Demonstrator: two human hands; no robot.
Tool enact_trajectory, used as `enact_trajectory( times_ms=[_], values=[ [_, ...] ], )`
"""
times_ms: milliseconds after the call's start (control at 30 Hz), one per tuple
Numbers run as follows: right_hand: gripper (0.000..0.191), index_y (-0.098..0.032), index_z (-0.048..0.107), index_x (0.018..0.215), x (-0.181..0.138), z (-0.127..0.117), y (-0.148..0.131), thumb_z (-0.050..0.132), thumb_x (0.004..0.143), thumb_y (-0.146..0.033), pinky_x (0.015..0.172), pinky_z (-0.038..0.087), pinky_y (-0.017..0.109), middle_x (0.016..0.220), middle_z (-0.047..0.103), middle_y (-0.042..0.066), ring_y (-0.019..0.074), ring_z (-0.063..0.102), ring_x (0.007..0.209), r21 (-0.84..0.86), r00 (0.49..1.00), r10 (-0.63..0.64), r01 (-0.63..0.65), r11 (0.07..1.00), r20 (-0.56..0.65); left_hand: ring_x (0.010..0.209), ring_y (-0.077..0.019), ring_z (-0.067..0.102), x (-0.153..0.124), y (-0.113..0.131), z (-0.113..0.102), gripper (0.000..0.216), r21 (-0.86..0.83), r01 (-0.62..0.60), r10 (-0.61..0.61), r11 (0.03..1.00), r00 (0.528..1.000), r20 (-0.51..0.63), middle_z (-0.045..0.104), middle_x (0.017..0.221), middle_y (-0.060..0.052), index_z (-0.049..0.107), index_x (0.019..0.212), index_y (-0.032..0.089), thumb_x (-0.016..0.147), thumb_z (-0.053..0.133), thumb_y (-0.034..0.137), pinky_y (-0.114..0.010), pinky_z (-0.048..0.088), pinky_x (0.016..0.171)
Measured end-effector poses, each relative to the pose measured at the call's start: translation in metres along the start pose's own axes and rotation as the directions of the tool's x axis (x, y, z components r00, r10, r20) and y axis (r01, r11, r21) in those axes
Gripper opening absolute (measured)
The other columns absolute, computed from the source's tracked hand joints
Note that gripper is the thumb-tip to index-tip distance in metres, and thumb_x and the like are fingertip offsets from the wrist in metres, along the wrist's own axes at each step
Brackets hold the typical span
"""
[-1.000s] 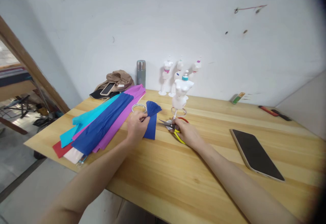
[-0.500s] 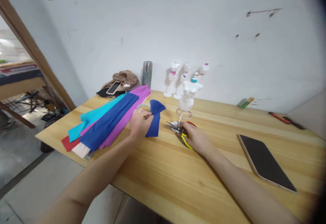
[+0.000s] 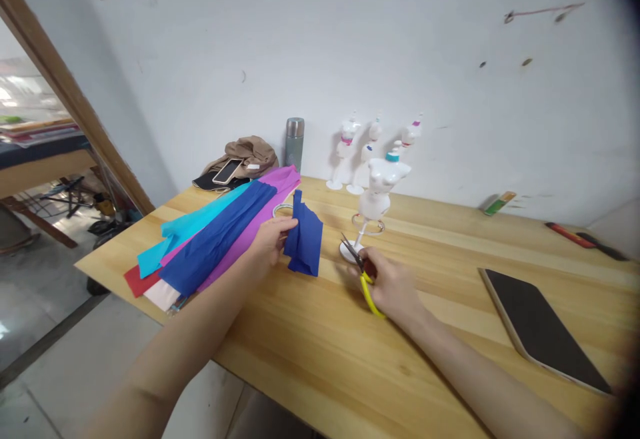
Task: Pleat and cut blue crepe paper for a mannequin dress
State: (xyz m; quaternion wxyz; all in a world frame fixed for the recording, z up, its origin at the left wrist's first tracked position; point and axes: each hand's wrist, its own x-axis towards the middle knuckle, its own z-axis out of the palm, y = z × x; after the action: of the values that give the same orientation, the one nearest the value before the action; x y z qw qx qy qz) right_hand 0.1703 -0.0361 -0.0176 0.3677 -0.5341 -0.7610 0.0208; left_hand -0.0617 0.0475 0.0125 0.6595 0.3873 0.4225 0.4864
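Between the fingers of my left hand (image 3: 273,236) is a piece of dark blue crepe-like paper (image 3: 306,236), held by its left side just over the table. My right hand (image 3: 393,282) is closed round a pair of scissors (image 3: 369,286) with yellow handles, the blades pointing up and left. Close behind the scissors stands a small white mannequin (image 3: 381,189) with a teal band at its neck and a ring round its pole. Colourful sheets (image 3: 217,239) in blue, cyan, purple, red and pale pink lie left of my left hand. Partly hidden behind that hand is a tape roll (image 3: 283,210).
Several more small mannequins (image 3: 347,149) stand against the wall. A grey flask (image 3: 295,142), a brown cloth (image 3: 253,152) and a phone (image 3: 227,171) are at the back left. A tablet (image 3: 543,329) lies right of my arm; a red-and-black tool (image 3: 583,239) lies behind it.
The blue piece, gathered into a fan at its top before, now hangs looser with a narrow strip standing up. The scissors have turned, blades tilting further upward. The camera view has shifted slightly.
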Motion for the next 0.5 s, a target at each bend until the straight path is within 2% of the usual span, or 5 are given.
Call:
enact_trajectory(
  times_ms=[100,167,233,267,500],
  values=[
    [0.027,-0.023,0.045,0.083,-0.006,0.000,-0.034,0.058,0.082,-0.047,0.048,0.038,0.027,0.058,0.049,-0.004,0.0142,0.047,0.049,0.436,0.967,0.150,-0.227,0.871,0.204,0.058,-0.0162,0.062,-0.001,0.000,0.001,0.026,-0.027,0.030,-0.030,0.999,0.999,0.025,0.069,0.070,-0.007,0.068,0.076,0.012,0.058,0.074,0.030,-0.026,0.045,0.053],
    [0.034,-0.024,0.042,0.088,-0.014,0.001,-0.054,0.054,0.084,-0.056,0.040,0.034,0.025,0.053,0.048,-0.007,0.0126,0.043,0.040,0.668,0.878,0.176,-0.457,0.588,0.445,0.057,-0.0167,0.062,-0.003,0.000,0.003,0.023,-0.044,0.042,-0.039,0.998,0.998,0.053,0.068,0.067,-0.006,0.067,0.075,0.012,0.060,0.073,0.028,-0.027,0.046,0.054],
    [0.039,-0.023,0.043,0.092,-0.023,0.004,-0.069,0.057,0.082,-0.058,0.040,0.035,0.024,0.052,0.051,-0.006,0.0119,0.045,0.041,0.722,0.798,0.120,-0.589,0.363,0.590,0.058,-0.0176,0.062,-0.005,0.001,0.006,0.019,-0.074,0.052,-0.045,0.996,0.995,0.094,0.068,0.065,-0.006,0.067,0.076,0.013,0.063,0.071,0.026,-0.028,0.047,0.056],
    [0.043,-0.022,0.045,0.092,-0.027,0.005,-0.074,0.059,0.080,-0.060,0.043,0.036,0.023,0.054,0.053,-0.005,0.0118,0.048,0.044,0.741,0.792,0.089,-0.599,0.301,0.604,0.059,-0.0180,0.062,-0.007,0.001,0.007,0.017,-0.092,0.058,-0.047,0.994,0.992,0.116,0.068,0.064,-0.006,0.067,0.077,0.013,0.065,0.070,0.025,-0.029,0.048,0.058],
    [0.054,-0.021,0.047,0.096,-0.039,0.006,-0.087,0.064,0.073,-0.066,0.049,0.043,0.023,0.066,0.061,-0.001,0.0154,0.064,0.059,0.704,0.704,0.017,-0.710,0.012,0.710,0.073,-0.0215,0.067,-0.014,-0.002,0.014,0.015,-0.161,0.099,-0.074,0.982,0.985,0.153,0.071,0.076,-0.008,0.067,0.083,0.014,0.072,0.066,0.024,-0.030,0.051,0.064]
  ],
)
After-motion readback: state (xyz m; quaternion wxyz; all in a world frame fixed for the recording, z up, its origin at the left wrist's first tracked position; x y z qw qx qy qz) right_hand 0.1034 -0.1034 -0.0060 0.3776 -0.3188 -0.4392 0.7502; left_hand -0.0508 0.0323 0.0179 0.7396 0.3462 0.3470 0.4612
